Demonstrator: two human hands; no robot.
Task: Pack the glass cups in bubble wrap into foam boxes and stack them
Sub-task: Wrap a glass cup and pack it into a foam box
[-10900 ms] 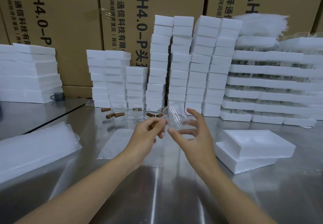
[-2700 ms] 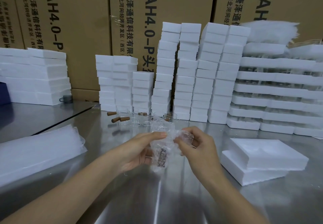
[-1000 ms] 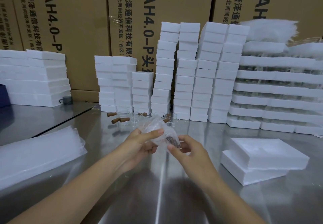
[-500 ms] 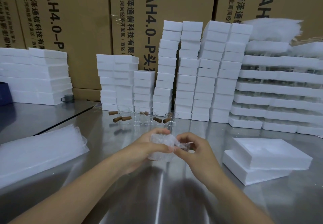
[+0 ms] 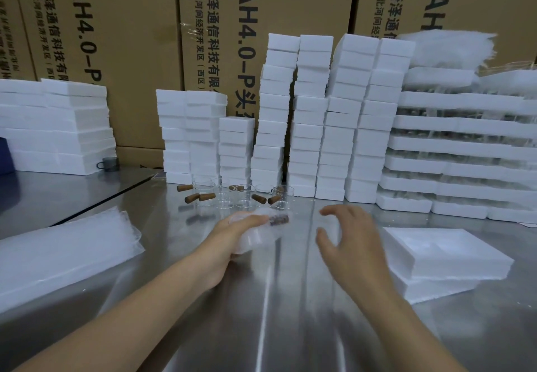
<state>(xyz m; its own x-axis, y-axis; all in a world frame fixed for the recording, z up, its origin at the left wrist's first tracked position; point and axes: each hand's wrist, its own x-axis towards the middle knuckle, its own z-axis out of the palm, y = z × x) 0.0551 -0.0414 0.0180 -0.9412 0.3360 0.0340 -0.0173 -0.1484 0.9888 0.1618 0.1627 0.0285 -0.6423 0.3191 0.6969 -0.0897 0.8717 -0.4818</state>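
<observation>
My left hand (image 5: pixel 232 235) grips a glass cup wrapped in bubble wrap (image 5: pixel 263 233) above the steel table, with a brown cork showing at the bundle's far end. My right hand (image 5: pixel 348 238) hovers just right of the bundle, fingers spread and relaxed, holding nothing. An open foam box (image 5: pixel 436 281) with its lid (image 5: pixel 453 255) lying askew on top sits to the right of that hand. Several bare glass cups (image 5: pixel 241 197) and brown corks (image 5: pixel 200 196) stand in a row behind the hands.
Tall stacks of small foam boxes (image 5: pixel 308 116) line the back, with wide foam trays (image 5: pixel 465 145) at the right and foam slabs (image 5: pixel 55 127) at the left. A pile of bubble wrap sheets (image 5: pixel 58 252) lies at the left. Cardboard cartons (image 5: pixel 122 37) form the wall behind.
My right hand has let go of the wrapped cup and moved off to the right, fingers open. My left hand now holds the bundle alone.
</observation>
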